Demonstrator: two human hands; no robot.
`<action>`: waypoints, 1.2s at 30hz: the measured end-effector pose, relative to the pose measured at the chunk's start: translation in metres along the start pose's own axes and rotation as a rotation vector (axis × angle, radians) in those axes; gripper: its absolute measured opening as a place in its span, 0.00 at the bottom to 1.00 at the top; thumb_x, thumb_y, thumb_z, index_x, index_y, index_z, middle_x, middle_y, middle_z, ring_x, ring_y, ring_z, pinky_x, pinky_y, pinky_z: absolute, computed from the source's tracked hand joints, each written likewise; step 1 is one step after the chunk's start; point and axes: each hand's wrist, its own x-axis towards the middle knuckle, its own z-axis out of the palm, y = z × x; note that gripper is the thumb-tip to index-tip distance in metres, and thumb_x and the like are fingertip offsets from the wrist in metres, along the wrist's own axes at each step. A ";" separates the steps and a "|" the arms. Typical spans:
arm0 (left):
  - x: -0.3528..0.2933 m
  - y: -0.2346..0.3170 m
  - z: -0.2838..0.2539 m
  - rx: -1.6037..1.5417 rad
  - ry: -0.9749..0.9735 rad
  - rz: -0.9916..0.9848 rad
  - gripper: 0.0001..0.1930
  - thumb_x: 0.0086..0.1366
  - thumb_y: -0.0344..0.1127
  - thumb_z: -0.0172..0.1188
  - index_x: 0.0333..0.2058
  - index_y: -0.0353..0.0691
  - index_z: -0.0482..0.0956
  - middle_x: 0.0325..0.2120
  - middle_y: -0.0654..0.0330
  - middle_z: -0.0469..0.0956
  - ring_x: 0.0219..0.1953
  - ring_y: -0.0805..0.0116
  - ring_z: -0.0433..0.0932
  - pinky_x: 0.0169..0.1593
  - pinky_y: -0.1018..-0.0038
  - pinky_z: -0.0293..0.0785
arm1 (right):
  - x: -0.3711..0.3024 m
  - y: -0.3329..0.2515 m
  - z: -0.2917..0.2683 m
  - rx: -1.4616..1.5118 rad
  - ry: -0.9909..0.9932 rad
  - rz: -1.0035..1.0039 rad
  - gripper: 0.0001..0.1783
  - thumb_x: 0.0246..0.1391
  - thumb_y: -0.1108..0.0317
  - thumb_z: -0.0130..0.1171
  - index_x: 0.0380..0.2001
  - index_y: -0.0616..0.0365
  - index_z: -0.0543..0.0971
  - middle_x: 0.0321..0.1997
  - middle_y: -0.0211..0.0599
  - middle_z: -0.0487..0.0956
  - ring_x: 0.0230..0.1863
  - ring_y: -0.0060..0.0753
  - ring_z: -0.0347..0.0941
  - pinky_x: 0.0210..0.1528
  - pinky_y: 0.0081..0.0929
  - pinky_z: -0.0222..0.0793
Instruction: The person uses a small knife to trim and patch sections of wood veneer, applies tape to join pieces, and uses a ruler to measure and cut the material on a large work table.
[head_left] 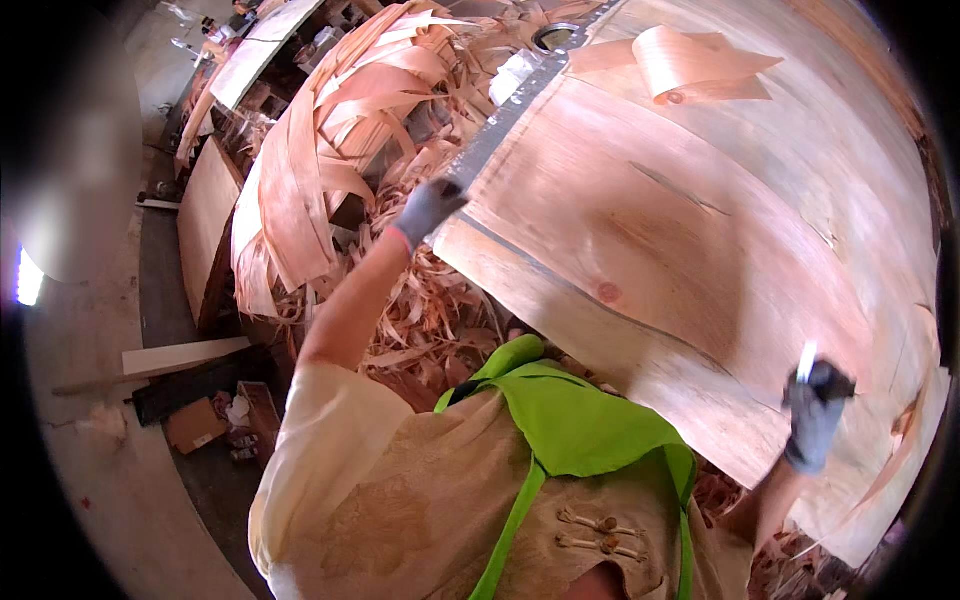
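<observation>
Veneer (640,220), a broad pale-pink wooden sheet, lies right, its near strip (600,345) seemingly parted, the rest apparently uncut. Grey-gloved left hand (432,208) curls at its edge (grip unclear); grey-gloved right hand (816,415) clenches a slim whitish tool (806,362).

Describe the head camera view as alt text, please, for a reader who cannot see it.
A person's gloved left hand is at a grey strip along the left edge of a wide wood sheet, while the gloved right hand holds a small pale object. Wood strips lie heaped left of the sheet.
</observation>
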 end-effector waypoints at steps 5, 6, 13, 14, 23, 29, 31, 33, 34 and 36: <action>-0.030 -0.060 0.050 0.100 0.000 -0.269 0.31 0.49 0.45 0.70 0.48 0.32 0.72 0.43 0.45 0.77 0.45 0.51 0.76 0.48 0.64 0.72 | -0.061 0.008 0.075 -0.076 -0.126 0.564 0.10 0.46 0.84 0.58 0.33 0.61 0.73 0.29 0.35 0.76 0.30 0.28 0.74 0.35 0.25 0.73; -0.028 -0.048 0.056 0.057 0.012 -0.254 0.33 0.48 0.44 0.70 0.49 0.32 0.70 0.44 0.45 0.76 0.46 0.50 0.75 0.49 0.63 0.71 | -0.067 0.034 0.103 -0.196 -0.189 0.538 0.05 0.47 0.82 0.58 0.30 0.64 0.78 0.26 0.32 0.77 0.30 0.22 0.71 0.34 0.22 0.70; -0.016 -0.066 0.060 0.127 0.036 -0.077 0.28 0.46 0.39 0.71 0.45 0.37 0.70 0.38 0.48 0.76 0.40 0.48 0.75 0.44 0.59 0.72 | -0.052 0.197 0.311 0.301 0.073 0.663 0.06 0.58 0.72 0.53 0.36 0.62 0.75 0.25 0.29 0.73 0.24 0.20 0.65 0.25 0.21 0.61; -0.017 -0.071 0.058 0.122 0.015 -0.074 0.28 0.46 0.39 0.71 0.45 0.37 0.71 0.36 0.48 0.76 0.40 0.48 0.75 0.44 0.59 0.72 | -0.036 0.178 0.342 0.331 0.172 0.658 0.07 0.57 0.69 0.55 0.34 0.61 0.77 0.24 0.22 0.70 0.24 0.17 0.63 0.26 0.18 0.58; 0.008 -0.108 0.061 -0.481 -0.286 -0.074 0.17 0.55 0.37 0.64 0.43 0.40 0.80 0.29 0.52 0.80 0.32 0.65 0.78 0.39 0.70 0.72 | -0.023 0.212 0.363 0.243 0.333 0.677 0.02 0.55 0.69 0.59 0.33 0.52 0.78 0.20 0.18 0.71 0.19 0.13 0.59 0.20 0.16 0.53; 0.023 -0.115 0.060 -0.060 -0.039 0.165 0.18 0.51 0.41 0.65 0.42 0.45 0.81 0.35 0.49 0.78 0.36 0.49 0.77 0.42 0.60 0.72 | -0.031 0.193 0.376 0.174 0.174 0.571 0.06 0.56 0.69 0.59 0.29 0.59 0.78 0.22 0.22 0.73 0.22 0.15 0.64 0.24 0.18 0.58; 0.025 -0.117 0.062 -0.015 -0.044 0.152 0.16 0.51 0.41 0.65 0.39 0.44 0.82 0.34 0.49 0.78 0.37 0.49 0.76 0.41 0.60 0.72 | -0.030 0.168 0.395 0.145 0.116 0.565 0.07 0.56 0.69 0.59 0.27 0.62 0.78 0.23 0.22 0.74 0.23 0.16 0.65 0.25 0.19 0.60; 0.025 -0.110 0.061 0.041 -0.051 0.165 0.14 0.50 0.42 0.65 0.33 0.41 0.82 0.32 0.49 0.77 0.37 0.49 0.75 0.42 0.60 0.71 | -0.024 0.162 0.414 0.083 0.030 0.546 0.07 0.56 0.70 0.58 0.28 0.63 0.78 0.24 0.23 0.74 0.24 0.16 0.66 0.27 0.19 0.62; 0.026 -0.108 0.061 0.077 -0.043 0.177 0.13 0.50 0.42 0.66 0.32 0.41 0.82 0.31 0.49 0.77 0.37 0.49 0.75 0.42 0.60 0.71 | -0.019 0.164 0.424 0.057 -0.009 0.523 0.07 0.56 0.69 0.59 0.27 0.62 0.78 0.24 0.24 0.74 0.24 0.16 0.66 0.27 0.19 0.62; 0.028 -0.106 0.061 0.102 -0.026 0.212 0.13 0.50 0.42 0.66 0.29 0.40 0.81 0.31 0.49 0.76 0.37 0.49 0.74 0.42 0.60 0.71 | -0.001 0.165 0.445 -0.013 -0.078 0.489 0.09 0.56 0.68 0.59 0.27 0.62 0.77 0.23 0.26 0.75 0.23 0.16 0.66 0.26 0.18 0.62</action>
